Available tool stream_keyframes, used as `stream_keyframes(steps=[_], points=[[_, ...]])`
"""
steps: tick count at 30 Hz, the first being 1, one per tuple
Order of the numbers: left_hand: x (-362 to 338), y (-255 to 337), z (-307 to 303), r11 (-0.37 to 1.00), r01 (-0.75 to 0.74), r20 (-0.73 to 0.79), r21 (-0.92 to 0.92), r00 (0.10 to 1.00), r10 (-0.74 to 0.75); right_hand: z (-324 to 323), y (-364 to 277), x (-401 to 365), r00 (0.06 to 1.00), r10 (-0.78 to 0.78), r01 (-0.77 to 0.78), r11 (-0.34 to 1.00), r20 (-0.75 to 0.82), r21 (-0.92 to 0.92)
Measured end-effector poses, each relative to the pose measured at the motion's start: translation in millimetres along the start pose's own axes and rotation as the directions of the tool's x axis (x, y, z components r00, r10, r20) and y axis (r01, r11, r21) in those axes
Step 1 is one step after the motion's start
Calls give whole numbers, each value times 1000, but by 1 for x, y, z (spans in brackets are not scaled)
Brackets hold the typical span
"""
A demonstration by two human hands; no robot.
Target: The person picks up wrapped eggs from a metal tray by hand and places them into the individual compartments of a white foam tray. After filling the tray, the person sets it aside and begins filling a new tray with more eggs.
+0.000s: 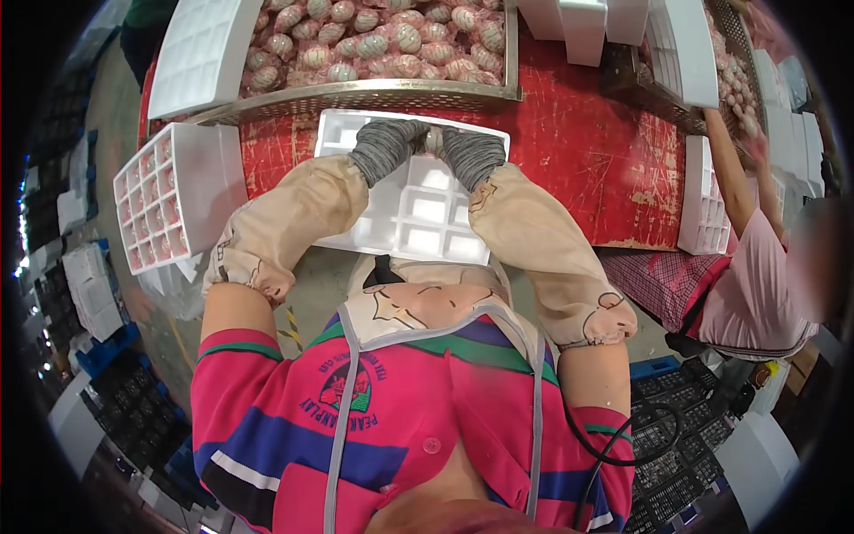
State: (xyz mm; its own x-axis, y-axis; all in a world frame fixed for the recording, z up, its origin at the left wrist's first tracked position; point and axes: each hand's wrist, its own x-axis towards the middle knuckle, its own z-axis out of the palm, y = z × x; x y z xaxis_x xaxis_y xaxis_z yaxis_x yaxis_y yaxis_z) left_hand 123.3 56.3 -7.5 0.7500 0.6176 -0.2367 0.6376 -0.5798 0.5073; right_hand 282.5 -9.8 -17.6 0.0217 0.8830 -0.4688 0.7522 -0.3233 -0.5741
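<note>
Red table | foam tray | left hand, right hand meet, gloved | fingers hidden: cannot tell grip

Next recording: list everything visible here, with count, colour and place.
Compartmented white foam tray: one, white, empty, on table before person.
Worn red table: one, red, centre.
Metal mesh bin: one, grey, far side.
Net-wrapped round items: many, pink, heaped in bin.
Filled foam tray: one, white, left, pink items in cells.
Upturned foam tray: one, white, top left.
Co-worker: one, pink shirt, right, arm raised.
Plastic crates: several, black, floor, lower right.
Left hand, right hand: grey gloves, beige sleeves, meeting at a pale round item over the tray's far edge.
</note>
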Motion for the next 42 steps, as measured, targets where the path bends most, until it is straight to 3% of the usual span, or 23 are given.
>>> stream_keyframes(steps=[1,3,6,8,11,12,14,15,17,18,19,20,25,27,28,29,30,32,33,36,39,41,42], points=[[5,-3,4,996,7,45,83,999,-11,13,7,6,1000,3,-3,1000,5,1],[14,-13,18,987,2,91,161,996,-17,41,29,21,961,202,-216,975,-187,-56],[21,-26,39,950,-93,-140,-297,989,52,28,23,17,977,152,-166,982,-147,-87],[19,-15,28,924,-94,24,371,996,91,18,19,11,992,88,-99,988,-91,-120],[10,14,-2,965,-177,23,193,984,176,9,17,6,997,45,-56,983,-70,-176],[14,12,-5,897,-318,-172,306,909,381,8,16,2,997,35,-47,981,-68,-188],[21,33,-47,746,-160,-387,647,773,502,7,16,3,998,24,-35,979,-60,-200],[37,23,-62,894,-341,-503,290,741,446,7,15,-2,998,10,-22,977,-57,-211],[61,19,-86,883,-302,-495,359,741,454,8,15,-6,998,0,-12,974,-56,-226],[76,14,-91,925,-108,-258,363,943,211,9,15,-9,998,-2,-11,974,-58,-228],[91,10,-96,878,48,19,477,998,-65,9,15,-11,998,-7,-8,974,-65,-226],[101,6,-98,890,62,138,453,981,-138,9,14,-14,997,-12,-4,974,-72,-225],[102,-11,-92,1000,13,217,5,976,-14,9,12,-20,996,-21,0,974,-91,-226],[101,-14,-97,992,80,138,100,986,-94,6,11,-20,995,-21,-2,972,-96,-234],[88,-20,-100,942,-12,-21,-334,1000,5,5,10,-20,995,-21,-2,971,-93,-239],[73,-26,-101,712,-163,-205,-684,978,27,5,8,-19,996,-21,-1,969,-84,-246],[56,-28,-101,716,-153,-199,-681,980,20,5,7,-19,997,-20,2,967,-71,-254],[19,-25,-99,131,-31,-12,-991,990,142,1,7,-16,999,-16,6,963,-36,-270],[2,-17,-93,226,3,29,-974,993,111,-1,7,-16,1000,-15,10,959,-14,-284],[-21,-37,-43,261,173,197,-950,978,66,-6,8,-21,999,-39,40,964,8,-263],[-24,-47,-25,417,308,284,-855,951,-119,22,18,-29,903,-205,197,979,-377,-62],[-28,-45,-22,726,224,-18,-650,951,-309,1,-26,-39,956,-150,115,983,-252,-145],[-27,-61,-14,857,155,-101,-491,967,-233,-1,-38,-36,972,-170,135,969,-160,-208]])
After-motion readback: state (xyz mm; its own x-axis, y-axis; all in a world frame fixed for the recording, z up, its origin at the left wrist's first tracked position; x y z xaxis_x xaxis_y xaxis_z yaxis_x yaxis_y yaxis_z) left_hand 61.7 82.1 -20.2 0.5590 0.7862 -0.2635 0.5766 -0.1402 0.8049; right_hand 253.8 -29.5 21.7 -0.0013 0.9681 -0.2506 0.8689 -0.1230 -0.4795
